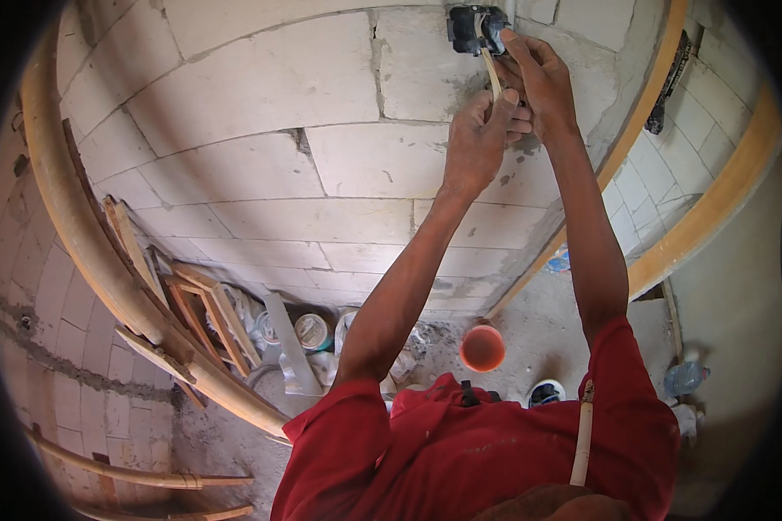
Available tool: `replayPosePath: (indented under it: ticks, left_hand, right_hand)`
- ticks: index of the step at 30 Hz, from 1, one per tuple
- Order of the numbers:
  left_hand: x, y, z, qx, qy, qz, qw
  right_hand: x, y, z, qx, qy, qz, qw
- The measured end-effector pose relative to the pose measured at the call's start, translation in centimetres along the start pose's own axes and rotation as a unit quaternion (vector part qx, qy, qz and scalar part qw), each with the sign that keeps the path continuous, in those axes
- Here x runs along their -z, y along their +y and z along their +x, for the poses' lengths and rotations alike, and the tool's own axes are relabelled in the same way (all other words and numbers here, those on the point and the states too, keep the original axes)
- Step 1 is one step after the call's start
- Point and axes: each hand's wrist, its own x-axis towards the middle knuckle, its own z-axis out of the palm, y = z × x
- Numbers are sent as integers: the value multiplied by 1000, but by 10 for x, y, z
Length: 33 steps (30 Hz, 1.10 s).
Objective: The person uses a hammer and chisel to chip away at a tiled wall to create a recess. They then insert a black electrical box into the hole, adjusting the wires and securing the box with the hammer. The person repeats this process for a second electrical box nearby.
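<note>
High on the block wall sits a black electrical box (pixel 467 31), its front facing me. A pale cable (pixel 493 76) comes out of its lower side and runs down. My left hand (pixel 480 146) is closed around this cable below the box, thumb pointing up along it. Above and to the right, my right hand (pixel 543 85) reaches the box, a fingertip against its right side. Its other fingers curl behind, close to the cable, and are partly hidden. Wet-looking dark spots mark the wall by my hands.
Wooden poles (pixel 78 217) stand at the left, and a wooden edge strip (pixel 613 165) runs along the wall's right side. Below are an orange bucket (pixel 482 348), a white bucket (pixel 546 392), lidded tubs (pixel 313 332), timber frames (pixel 213 304) and a plastic bottle (pixel 685 379).
</note>
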Motion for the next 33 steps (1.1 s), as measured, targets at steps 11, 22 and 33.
replayPosePath:
  ticks: [11,22,33]
  left_hand:
    - [36,5,31,-34,22,-24,999]
    - [50,23,52,-9,91,0,996]
    - [38,29,123,-174,127,122,969]
  right_hand:
    - [-17,7,16,40,-1,61,997]
    - [5,-23,20,-30,-87,-131,987]
    - [1,-21,41,48,-48,7,998]
